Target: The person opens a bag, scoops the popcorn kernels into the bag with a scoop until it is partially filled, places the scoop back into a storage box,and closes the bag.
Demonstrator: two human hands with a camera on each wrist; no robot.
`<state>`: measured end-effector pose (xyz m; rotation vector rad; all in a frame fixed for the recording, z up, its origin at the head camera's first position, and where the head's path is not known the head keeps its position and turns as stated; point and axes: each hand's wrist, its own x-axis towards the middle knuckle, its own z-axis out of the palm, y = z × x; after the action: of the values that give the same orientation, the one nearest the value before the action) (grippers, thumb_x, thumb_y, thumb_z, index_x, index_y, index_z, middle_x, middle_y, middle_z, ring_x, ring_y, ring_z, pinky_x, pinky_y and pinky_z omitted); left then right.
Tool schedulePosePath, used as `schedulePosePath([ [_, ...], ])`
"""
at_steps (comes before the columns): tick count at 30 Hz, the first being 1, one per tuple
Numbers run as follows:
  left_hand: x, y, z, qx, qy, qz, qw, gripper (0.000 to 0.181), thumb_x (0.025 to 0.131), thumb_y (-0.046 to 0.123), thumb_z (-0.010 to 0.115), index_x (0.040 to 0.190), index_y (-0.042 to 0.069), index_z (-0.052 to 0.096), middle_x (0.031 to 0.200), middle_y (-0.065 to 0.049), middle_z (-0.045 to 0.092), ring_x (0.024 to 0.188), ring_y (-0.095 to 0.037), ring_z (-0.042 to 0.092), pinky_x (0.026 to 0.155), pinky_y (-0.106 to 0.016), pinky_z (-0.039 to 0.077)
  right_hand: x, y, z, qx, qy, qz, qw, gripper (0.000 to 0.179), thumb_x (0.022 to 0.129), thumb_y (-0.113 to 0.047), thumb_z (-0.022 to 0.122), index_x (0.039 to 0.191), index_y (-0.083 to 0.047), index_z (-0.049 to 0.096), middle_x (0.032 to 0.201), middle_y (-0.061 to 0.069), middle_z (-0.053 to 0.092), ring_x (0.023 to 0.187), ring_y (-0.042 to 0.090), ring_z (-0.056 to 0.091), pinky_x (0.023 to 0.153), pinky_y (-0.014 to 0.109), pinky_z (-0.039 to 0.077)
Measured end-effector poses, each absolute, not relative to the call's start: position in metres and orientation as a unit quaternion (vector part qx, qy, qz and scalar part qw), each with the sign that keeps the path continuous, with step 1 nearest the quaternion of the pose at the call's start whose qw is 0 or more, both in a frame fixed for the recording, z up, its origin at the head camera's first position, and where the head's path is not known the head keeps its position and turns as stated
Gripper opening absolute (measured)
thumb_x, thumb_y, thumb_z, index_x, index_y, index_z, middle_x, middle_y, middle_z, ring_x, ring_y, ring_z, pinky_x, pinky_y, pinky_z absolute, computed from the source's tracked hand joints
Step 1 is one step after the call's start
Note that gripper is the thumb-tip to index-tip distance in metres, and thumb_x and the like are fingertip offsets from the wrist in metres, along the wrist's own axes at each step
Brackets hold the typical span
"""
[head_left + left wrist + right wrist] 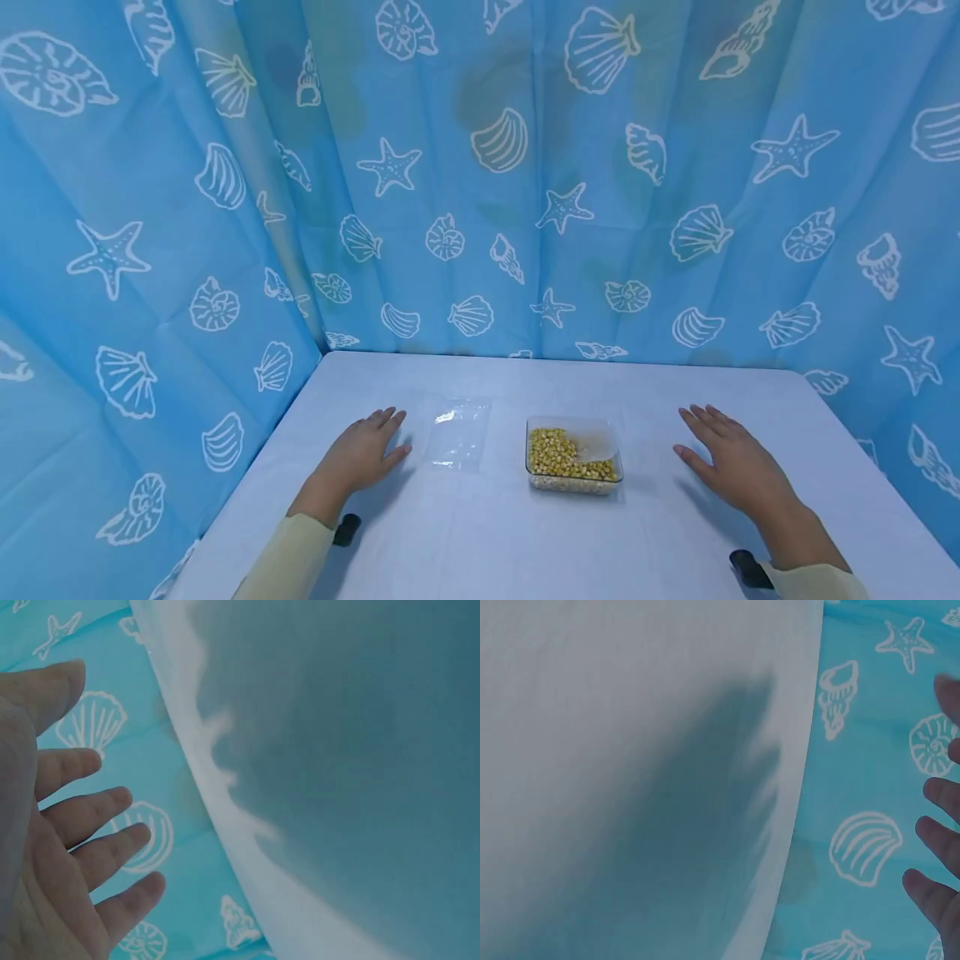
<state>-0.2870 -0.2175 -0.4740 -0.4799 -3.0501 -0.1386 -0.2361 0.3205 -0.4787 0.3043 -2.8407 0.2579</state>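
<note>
My left hand (pixel 360 454) hovers over the left part of the table with its fingers extended and nothing in its grasp. Just right of it lies a flat, clear plastic bag (pixel 459 433). A clear rectangular container (pixel 573 483) of yellow corn kernels (pixel 553 454) stands near the middle, and a translucent whitish piece (pixel 594 443) rests on the kernels at its right side. Further right, my right hand (pixel 738 467) is held above the table, fingers spread and holding nothing. Spread fingers also show in the left wrist view, and fingertips (pixel 930 787) at the right wrist view's edge.
A white-covered table (pixel 465 542) bears everything. Blue curtains (pixel 450 208) with white shell and starfish prints hang behind it and along both sides. Dark bands (pixel 347 530) sit at the wrists below light sleeves (pixel 288 554).
</note>
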Motion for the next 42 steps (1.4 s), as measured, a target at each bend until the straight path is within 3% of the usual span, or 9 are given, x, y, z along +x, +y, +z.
schedulePosePath([
  [7,-0.304,-0.205,-0.474,-0.142,-0.985,-0.098,0.028,0.063,0.094,0.045,0.060,0.146,0.011,0.046,0.142,-0.011,0.050,0.131,-0.030,0.046,0.103,-0.048,0.040,-0.235,0.308,-0.473,0.034,-0.974,0.164,0.150,0.058,0.095,-0.031,0.062,0.143,-0.002,0.046,0.140,0.027,0.046,0.126,0.048,0.042,0.097,0.065,0.036],
  [11,-0.311,-0.198,-0.472,-0.133,-0.984,-0.121,0.019,0.060,0.095,0.043,0.060,0.144,0.010,0.048,0.141,-0.010,0.052,0.131,-0.029,0.047,0.103,-0.047,0.040,-0.229,0.293,-0.467,0.017,-0.945,0.263,0.195,0.050,0.098,-0.028,0.059,0.141,-0.004,0.049,0.134,0.023,0.054,0.119,0.044,0.052,0.091,0.058,0.045],
  [15,-0.316,-0.195,-0.470,-0.122,-0.986,-0.115,0.010,0.056,0.095,0.038,0.062,0.141,0.008,0.051,0.138,-0.010,0.055,0.128,-0.029,0.049,0.103,-0.047,0.041,-0.222,0.272,-0.464,0.025,-0.905,0.353,0.237,0.040,0.099,-0.023,0.059,0.135,-0.006,0.055,0.118,0.014,0.067,0.100,0.030,0.066,0.081,0.032,0.055],
  [19,-0.325,-0.190,-0.468,-0.126,-0.986,-0.110,0.002,0.051,0.095,0.033,0.064,0.138,0.008,0.054,0.135,-0.011,0.058,0.126,-0.030,0.052,0.102,-0.047,0.042,-0.215,0.254,-0.463,0.036,-0.877,0.407,0.255,0.034,0.098,-0.021,0.061,0.129,-0.008,0.060,0.109,0.008,0.069,0.083,0.022,0.070,0.070,0.010,0.048],
  [26,-0.350,-0.173,-0.467,-0.114,-0.984,-0.136,-0.033,0.048,0.095,0.028,0.065,0.138,0.011,0.055,0.132,-0.008,0.060,0.125,-0.028,0.052,0.102,-0.046,0.042,-0.210,0.237,-0.458,0.060,-0.866,0.372,0.328,0.026,0.093,-0.011,0.067,0.119,-0.009,0.066,0.107,0.004,0.066,0.072,0.013,0.068,0.062,0.011,0.049],
  [36,-0.376,-0.153,-0.471,-0.098,-0.982,-0.150,-0.068,0.041,0.095,0.012,0.063,0.135,0.010,0.057,0.126,-0.008,0.063,0.123,-0.027,0.054,0.101,-0.044,0.043,-0.204,0.212,-0.466,0.137,-0.874,0.371,0.281,0.023,0.090,-0.009,0.070,0.113,-0.012,0.068,0.101,-0.002,0.068,0.073,0.005,0.064,0.061,0.022,0.055],
  [42,-0.389,-0.144,-0.478,-0.061,-0.977,-0.185,-0.088,0.042,0.093,0.013,0.065,0.134,0.006,0.057,0.127,-0.010,0.061,0.125,-0.030,0.051,0.103,-0.046,0.040,-0.200,0.199,-0.470,0.164,-0.866,0.395,0.258,0.019,0.089,-0.007,0.070,0.107,-0.014,0.071,0.098,-0.005,0.068,0.073,0.004,0.064,0.058,0.023,0.054],
])
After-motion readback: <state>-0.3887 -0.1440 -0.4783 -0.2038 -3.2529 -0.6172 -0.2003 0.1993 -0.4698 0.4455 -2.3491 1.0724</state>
